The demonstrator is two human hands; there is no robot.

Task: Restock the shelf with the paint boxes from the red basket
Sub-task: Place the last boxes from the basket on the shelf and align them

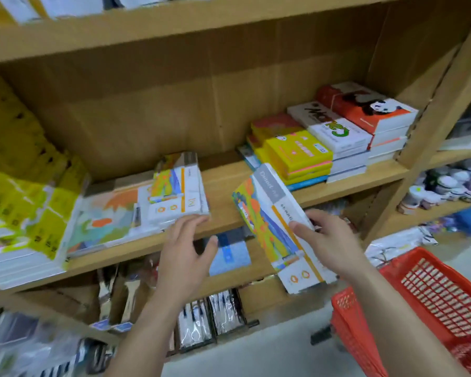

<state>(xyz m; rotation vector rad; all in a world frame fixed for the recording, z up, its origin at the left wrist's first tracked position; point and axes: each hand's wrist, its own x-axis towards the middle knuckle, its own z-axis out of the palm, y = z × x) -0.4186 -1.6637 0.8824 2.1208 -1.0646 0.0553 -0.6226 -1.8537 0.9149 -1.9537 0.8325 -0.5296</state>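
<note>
My right hand (329, 238) grips a white paint box (272, 221) with a colourful landscape print, held tilted in front of the wooden shelf (229, 208). A stack of matching paint boxes (178, 190) lies on the shelf board to the left of it. The fingertips of my left hand (186, 246), fingers straight, touch the front edge of that stack. The red basket (433, 303) stands at the lower right, beneath my right forearm; its contents are hidden from here.
Larger flat painted packs (106, 216) and yellow boxes (19, 202) fill the shelf's left side. Stacks of yellow, white and red panda boxes (337, 131) sit at the right. A lower shelf holds brushes and packets (201, 319). Small jars (446, 186) line the neighbouring unit.
</note>
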